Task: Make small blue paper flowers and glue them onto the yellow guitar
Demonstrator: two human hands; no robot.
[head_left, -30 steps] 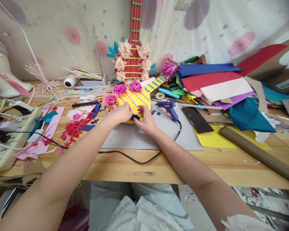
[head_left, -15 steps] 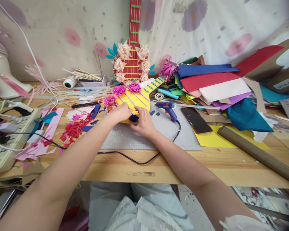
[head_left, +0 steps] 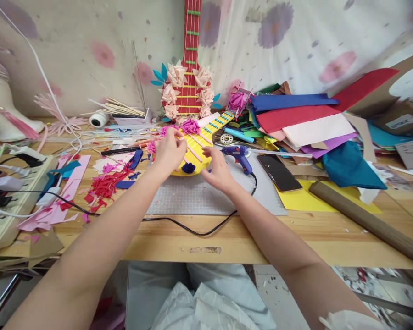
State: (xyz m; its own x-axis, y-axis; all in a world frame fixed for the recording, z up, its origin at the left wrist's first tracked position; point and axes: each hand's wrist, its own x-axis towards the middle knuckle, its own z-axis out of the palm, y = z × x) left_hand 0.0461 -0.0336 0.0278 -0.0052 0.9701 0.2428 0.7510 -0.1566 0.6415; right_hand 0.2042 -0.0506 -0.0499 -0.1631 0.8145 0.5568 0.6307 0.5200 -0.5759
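A yellow paper guitar (head_left: 198, 147) with pink strips lies tilted on the grey cutting mat (head_left: 179, 197). Pink paper flowers (head_left: 190, 126) decorate its upper left edge, and a dark blue paper flower (head_left: 188, 168) sits low on its body. My left hand (head_left: 170, 150) is over the guitar's left side, by the pink flowers, its fingers loosely bent and thumb apart; it partly hides the flowers there. At the lower right edge of the guitar, my right hand (head_left: 220, 170) has its fingers spread, with nothing held.
A blue glue gun (head_left: 240, 157) and a phone (head_left: 278, 172) lie to the right, the gun's black cable crossing the mat. Behind stands a red paper guitar (head_left: 189, 91). Stacked coloured paper (head_left: 296, 117) and a brown tube (head_left: 358, 220) are at right; red scraps (head_left: 108, 183) and a power strip (head_left: 27, 197) at left.
Both hands have moved away from the dark blue flower, which is now uncovered. My left hand went up and left to the pink flowers; my right hand shifted right.
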